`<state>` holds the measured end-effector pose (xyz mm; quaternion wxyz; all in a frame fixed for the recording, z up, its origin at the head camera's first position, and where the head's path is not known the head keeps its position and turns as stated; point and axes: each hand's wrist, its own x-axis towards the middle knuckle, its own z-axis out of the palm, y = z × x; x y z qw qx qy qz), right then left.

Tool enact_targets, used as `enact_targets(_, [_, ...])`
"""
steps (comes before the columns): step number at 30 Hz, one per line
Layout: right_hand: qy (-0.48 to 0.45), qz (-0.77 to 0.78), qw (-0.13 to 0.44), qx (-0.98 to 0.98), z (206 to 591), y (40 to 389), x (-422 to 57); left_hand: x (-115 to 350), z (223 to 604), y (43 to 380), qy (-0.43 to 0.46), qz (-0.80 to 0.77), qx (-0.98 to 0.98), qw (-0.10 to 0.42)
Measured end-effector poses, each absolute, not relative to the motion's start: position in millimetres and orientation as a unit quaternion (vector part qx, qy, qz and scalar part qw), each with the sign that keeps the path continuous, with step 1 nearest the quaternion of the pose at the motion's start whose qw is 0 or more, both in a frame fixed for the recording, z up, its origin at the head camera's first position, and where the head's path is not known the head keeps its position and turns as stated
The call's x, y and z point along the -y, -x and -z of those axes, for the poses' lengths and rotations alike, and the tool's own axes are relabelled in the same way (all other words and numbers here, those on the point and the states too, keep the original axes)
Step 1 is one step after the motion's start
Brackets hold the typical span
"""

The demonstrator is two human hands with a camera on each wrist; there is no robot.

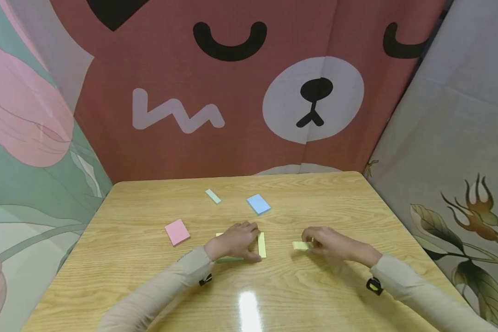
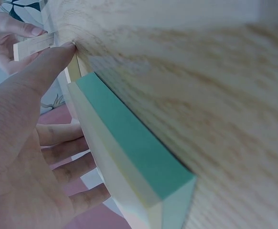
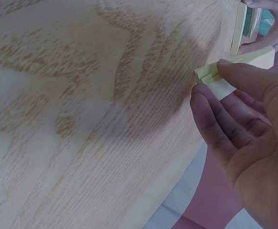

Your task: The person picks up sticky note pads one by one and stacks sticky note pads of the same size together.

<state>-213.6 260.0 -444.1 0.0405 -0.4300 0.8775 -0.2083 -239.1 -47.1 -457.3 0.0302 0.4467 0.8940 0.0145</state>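
Observation:
My right hand (image 1: pixel 336 244) pinches a narrow pale-yellow sticky-note pad (image 1: pixel 300 246) between thumb and fingers; in the right wrist view this pad (image 3: pixel 220 87) shows its layered end. On the table, my left hand (image 1: pixel 234 242) arches over a block of sticky notes, green (image 2: pixel 134 138) along one side and pale yellow beside it. Its fingers are spread and fairly straight past the far side, with the thumb along the near side. Another narrow yellow pad (image 1: pixel 262 245) lies at the block's right edge, by the left thumb and index fingertips. The palm hides most of the block from above.
A pink sticky-note pad (image 1: pixel 177 232) lies left of the left hand. Farther back are a blue pad (image 1: pixel 258 204) and a small pale-green strip pad (image 1: pixel 213 196). The wooden table (image 1: pixel 315 295) ends at a printed curtain behind, with more curtains at both sides.

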Motion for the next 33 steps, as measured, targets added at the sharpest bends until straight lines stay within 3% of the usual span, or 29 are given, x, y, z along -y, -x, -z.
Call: enact_targets(33, [0.403, 0.19, 0.042, -0.894, 442.7, 212.0, -253.1, 48.1, 456.6, 238.5, -0.445, -0.009, -0.895, 0.033])
